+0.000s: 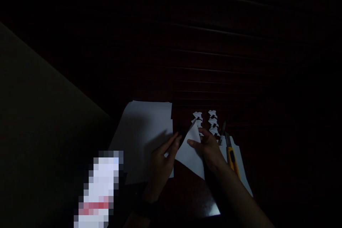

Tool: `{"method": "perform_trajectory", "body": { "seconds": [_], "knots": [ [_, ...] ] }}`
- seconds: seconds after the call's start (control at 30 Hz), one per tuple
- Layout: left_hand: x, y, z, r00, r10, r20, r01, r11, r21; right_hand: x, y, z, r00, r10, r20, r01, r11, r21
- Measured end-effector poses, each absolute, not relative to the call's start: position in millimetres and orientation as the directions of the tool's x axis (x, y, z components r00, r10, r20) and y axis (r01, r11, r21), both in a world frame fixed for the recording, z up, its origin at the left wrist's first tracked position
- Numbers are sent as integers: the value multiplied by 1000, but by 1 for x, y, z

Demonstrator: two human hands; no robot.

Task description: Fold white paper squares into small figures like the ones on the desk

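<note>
A white sheet of paper (191,155), with a narrow point at its top, is held up over the dark table. My right hand (211,149) grips its right side, thumb across the front and fingers behind. My left hand (165,155) is beside the paper's left edge, fingers stretched out and thumb apart; whether a fingertip touches the edge is too dark to tell. Behind the sheet stand small folded paper figures (213,122) in two columns, the left column (197,115) partly hidden by the sheet and my right hand.
A stack of white paper (144,124) lies to the left, partly under my left hand. On the right, a yellow utility knife (232,156) rests on more white paper (242,160). A blurred-out white and red shape (100,188) fills the lower left. A pale wall (40,114) borders the left.
</note>
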State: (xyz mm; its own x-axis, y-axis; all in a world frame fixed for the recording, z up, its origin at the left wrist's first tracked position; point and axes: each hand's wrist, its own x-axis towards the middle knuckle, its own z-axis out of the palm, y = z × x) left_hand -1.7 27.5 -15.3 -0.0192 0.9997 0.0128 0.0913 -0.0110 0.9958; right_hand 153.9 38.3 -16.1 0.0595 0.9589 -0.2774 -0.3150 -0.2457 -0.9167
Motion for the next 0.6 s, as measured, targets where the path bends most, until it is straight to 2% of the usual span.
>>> {"method": "perform_trajectory", "body": {
  "seconds": [0.1,0.23,0.37,0.6],
  "knots": [
    [0,29,-19,50,998,28,99,-32,995,147,36,-20,1,970,-244,-240,-237,-941],
    [7,26,-25,81,995,53,174,-67,982,141,35,-24,30,989,-145,-137,-140,-981],
    [11,25,-30,41,996,79,202,-85,976,140,36,-27,46,992,-115,-94,-110,-989],
    [10,25,-35,-67,997,28,220,-12,975,138,36,-30,-2,996,-90,-94,-90,-991]
  ]
}}
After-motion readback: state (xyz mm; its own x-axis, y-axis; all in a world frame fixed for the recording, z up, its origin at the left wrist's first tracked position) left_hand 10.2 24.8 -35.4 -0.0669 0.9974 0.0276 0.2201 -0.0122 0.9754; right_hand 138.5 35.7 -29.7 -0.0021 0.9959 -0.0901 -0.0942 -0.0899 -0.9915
